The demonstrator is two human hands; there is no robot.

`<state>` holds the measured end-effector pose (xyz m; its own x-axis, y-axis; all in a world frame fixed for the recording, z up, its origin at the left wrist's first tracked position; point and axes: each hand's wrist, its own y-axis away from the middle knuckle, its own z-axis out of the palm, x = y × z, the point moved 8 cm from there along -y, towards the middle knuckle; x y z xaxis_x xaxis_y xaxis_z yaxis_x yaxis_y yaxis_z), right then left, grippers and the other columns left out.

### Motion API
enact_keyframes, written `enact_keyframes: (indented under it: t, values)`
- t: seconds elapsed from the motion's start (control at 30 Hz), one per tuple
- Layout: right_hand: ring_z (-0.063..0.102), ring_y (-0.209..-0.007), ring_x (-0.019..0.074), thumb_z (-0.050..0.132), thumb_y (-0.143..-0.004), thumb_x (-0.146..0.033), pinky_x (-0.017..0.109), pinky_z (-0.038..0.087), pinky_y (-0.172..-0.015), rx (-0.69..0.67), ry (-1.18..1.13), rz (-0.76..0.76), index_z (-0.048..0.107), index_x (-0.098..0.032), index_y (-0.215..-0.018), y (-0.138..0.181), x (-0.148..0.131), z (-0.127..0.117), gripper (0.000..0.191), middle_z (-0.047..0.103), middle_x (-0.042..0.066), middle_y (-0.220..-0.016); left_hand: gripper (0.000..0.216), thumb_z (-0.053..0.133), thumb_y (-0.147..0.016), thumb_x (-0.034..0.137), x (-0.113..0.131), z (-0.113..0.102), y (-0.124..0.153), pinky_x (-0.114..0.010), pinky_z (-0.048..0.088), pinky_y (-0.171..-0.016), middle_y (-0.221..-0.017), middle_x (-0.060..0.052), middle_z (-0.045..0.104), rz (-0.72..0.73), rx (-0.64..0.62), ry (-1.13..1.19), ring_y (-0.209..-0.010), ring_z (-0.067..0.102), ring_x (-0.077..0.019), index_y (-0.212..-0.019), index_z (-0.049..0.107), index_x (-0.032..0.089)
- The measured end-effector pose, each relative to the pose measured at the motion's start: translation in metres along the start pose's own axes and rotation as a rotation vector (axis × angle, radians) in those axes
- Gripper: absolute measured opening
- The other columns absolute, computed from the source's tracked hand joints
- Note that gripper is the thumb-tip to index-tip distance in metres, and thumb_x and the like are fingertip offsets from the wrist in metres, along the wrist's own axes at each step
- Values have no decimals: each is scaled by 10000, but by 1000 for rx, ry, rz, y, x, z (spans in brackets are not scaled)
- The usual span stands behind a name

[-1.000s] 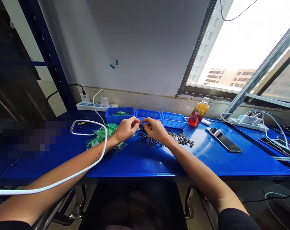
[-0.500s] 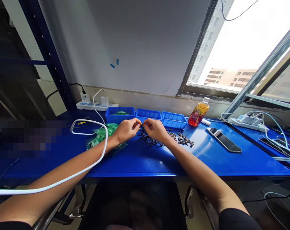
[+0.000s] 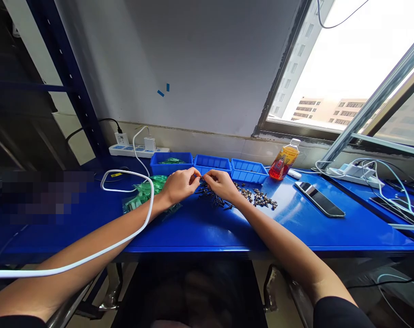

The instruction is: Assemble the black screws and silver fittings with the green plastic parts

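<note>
My left hand [image 3: 179, 184] and my right hand [image 3: 222, 183] meet fingertip to fingertip over the blue table [image 3: 207, 228], both pinched on a small dark screw-like part [image 3: 200, 177] held between them. Just under and right of the hands lies a pile of black screws [image 3: 215, 199]. Further right sits a pile of small silver metal parts [image 3: 259, 198]. A clear bag of green plastic pieces [image 3: 143, 193] lies under my left wrist. A white cable [image 3: 125, 239] loops over my left forearm.
Three blue bins [image 3: 212, 163] line the back, the left one holding green pieces. An orange drink bottle [image 3: 283, 160], a phone [image 3: 319, 199], a white power strip [image 3: 135, 150] and a tangle of chargers and cables [image 3: 367, 173] lie around. A dark blue rack post [image 3: 70, 77] stands left.
The hands have stayed together over the screw pile; the fingers shifted only slightly while working the small part. Nothing else moved.
</note>
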<state>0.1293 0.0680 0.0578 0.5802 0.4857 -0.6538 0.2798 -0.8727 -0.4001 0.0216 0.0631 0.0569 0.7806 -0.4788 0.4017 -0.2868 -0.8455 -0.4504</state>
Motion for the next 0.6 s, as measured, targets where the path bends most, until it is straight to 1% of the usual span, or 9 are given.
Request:
enact_keyframes:
  t: [0.07, 0.13, 0.23, 0.33, 0.5, 0.6]
  values:
    - [417, -488, 70, 491, -796, -257, 191, 296, -481, -15, -57, 47, 565, -145, -635, 1, 2, 2, 210, 474, -51, -508, 277, 410, -803, 332, 2, -1, 1, -278, 417, -608, -703, -31, 670, 1, 2, -39, -657, 617, -196, -903, 617, 177]
    - [412, -481, 69, 521, -782, -284, 192, 289, -473, -5, -63, 64, 576, -143, -655, 2, 2, 2, 198, 471, -54, -503, 273, 411, -808, 327, 3, -3, 2, -280, 423, -617, -713, -31, 668, 7, 8, -64, -670, 620, -201, -916, 616, 182]
    - [402, -466, 64, 552, -752, -248, 195, 278, -471, 54, -10, 58, 576, -146, -644, 3, 0, -1, 150, 455, -64, -480, 258, 420, -807, 310, 5, -5, 3, -280, 435, -635, -723, -30, 665, 20, 16, -83, -693, 624, -202, -925, 615, 189]
    - [399, -452, 61, 543, -742, -213, 197, 278, -472, 96, 14, 41, 572, -153, -633, 3, 0, -3, 128, 449, -70, -462, 257, 422, -812, 311, 5, -5, 3, -292, 445, -656, -743, -39, 661, 34, 26, -104, -734, 628, -215, -921, 620, 189]
    - [386, -439, 58, 546, -717, -195, 197, 278, -468, 104, 3, 7, 567, -162, -625, 3, -2, -3, 100, 437, -79, -448, 297, 426, -802, 279, 6, -2, 1, -298, 465, -696, -807, -38, 661, 113, 26, -22, -775, 627, -204, -1023, 607, 197]
    - [382, -439, 57, 544, -707, -189, 196, 281, -468, 102, -4, -10, 561, -164, -617, 2, -3, -4, 95, 435, -79, -448, 284, 434, -798, 273, 6, 0, -1, -296, 470, -724, -831, -36, 665, 166, 17, 6, -780, 622, -190, -1001, 621, 206]
